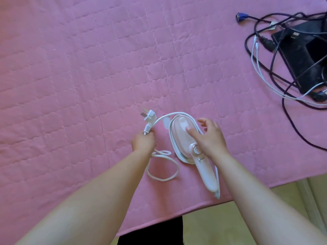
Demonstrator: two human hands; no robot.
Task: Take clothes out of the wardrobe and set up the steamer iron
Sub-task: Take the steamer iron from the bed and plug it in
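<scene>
We find no brand name or legible writing on anything here; a small white tag (273, 25) on the cables is too small to read.

The steamer iron (187, 142) is white with a pale pink translucent body, a rounded flat head, a round dial near the neck and a tapering white handle that points toward the near edge of the bed (70, 68). It lies on the pink quilted cover, close to that near edge. Its white cord (164, 175) runs around the far side of the head, loops loosely on the cover to the left of the iron, and ends in a white plug (149, 119) with bare metal prongs.

Our left hand (143, 143) grips the cord just below the plug, fingers curled round it, so the plug stands up above the fist. Our right hand (209, 137) is spread over the iron's body with fingers relaxed and apart, one fingertip touching the top of the pink part; it holds nothing.

At the far right of the bed, well apart from the iron, lies a black flat device (304, 55) amid a tangle of dark and white cables (261, 71), one ending in a blue connector (241, 16).
</scene>
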